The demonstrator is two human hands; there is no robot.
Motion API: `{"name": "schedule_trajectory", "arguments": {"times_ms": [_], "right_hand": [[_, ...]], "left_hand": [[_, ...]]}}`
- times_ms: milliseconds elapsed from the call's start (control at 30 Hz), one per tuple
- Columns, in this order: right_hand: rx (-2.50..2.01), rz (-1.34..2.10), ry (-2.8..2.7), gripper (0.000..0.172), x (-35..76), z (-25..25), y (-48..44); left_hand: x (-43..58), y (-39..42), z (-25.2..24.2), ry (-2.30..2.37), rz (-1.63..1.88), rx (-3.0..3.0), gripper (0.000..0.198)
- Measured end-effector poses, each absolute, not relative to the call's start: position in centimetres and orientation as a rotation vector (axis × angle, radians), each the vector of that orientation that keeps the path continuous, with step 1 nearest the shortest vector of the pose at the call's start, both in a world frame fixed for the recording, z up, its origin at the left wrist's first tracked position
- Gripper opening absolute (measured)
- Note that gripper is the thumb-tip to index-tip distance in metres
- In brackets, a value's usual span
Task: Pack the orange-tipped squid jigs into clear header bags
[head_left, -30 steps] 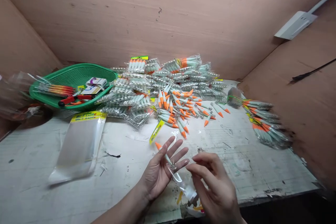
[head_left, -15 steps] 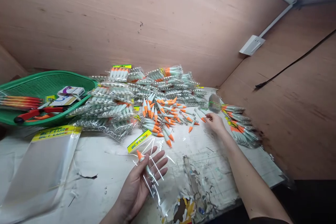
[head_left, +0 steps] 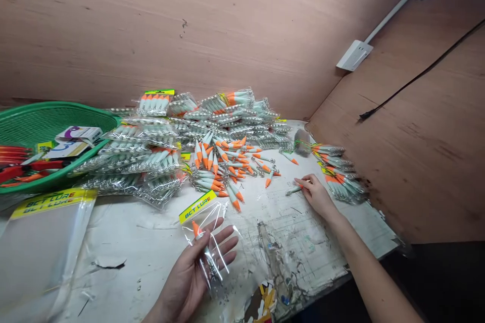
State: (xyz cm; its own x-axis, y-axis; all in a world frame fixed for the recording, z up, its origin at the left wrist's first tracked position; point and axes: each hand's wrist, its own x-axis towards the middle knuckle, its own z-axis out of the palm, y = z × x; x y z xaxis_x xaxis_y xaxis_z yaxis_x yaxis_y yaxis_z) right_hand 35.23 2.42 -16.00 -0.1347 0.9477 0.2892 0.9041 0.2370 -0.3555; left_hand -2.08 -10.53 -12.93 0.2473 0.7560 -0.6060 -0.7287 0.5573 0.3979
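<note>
My left hand (head_left: 195,267) is palm up, its thumb pressing a clear bag with a yellow BCT LURE header (head_left: 197,205). An orange-tipped lure (head_left: 196,228) shows inside that bag. The fingertips of my right hand (head_left: 316,194) pinch the orange end of another lure (head_left: 294,190), low over the table. Left of that hand lies a loose pile of orange and pale green lures (head_left: 235,161). One single lure (head_left: 290,157) rests apart, just beyond my right hand.
Packed lure bags (head_left: 147,141) are heaped behind. A green basket (head_left: 94,111) with boxes and red-handled pliers stands left, near flat empty bags (head_left: 41,247). Bundled lures (head_left: 339,174) and a greyish lump (head_left: 302,142) lie at the right.
My right hand has come nearer with a lure, away from the loose pile. My left hand still holds the bag. The whole view has shifted slightly to the right.
</note>
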Motion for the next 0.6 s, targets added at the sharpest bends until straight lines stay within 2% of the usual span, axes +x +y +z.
{"name": "schedule_trajectory", "arguments": {"times_ms": [267,433,600], "right_hand": [[-1.664,0.112,-1.862,0.026,29.8,-17.8,-1.6],[-1.664,0.12,-1.777,0.032,29.2,-18.2,-2.7],[-1.635,0.207,-1.817,0.028,28.8,-16.5,-3.9]], "left_hand": [[-1.9,-10.4,-12.8,0.862,0.997,0.042,0.046],[-2.0,-10.2,-12.7,0.861,1.005,0.056,0.041],[-2.0,-10.4,-12.7,0.866,1.014,0.057,0.038]]}}
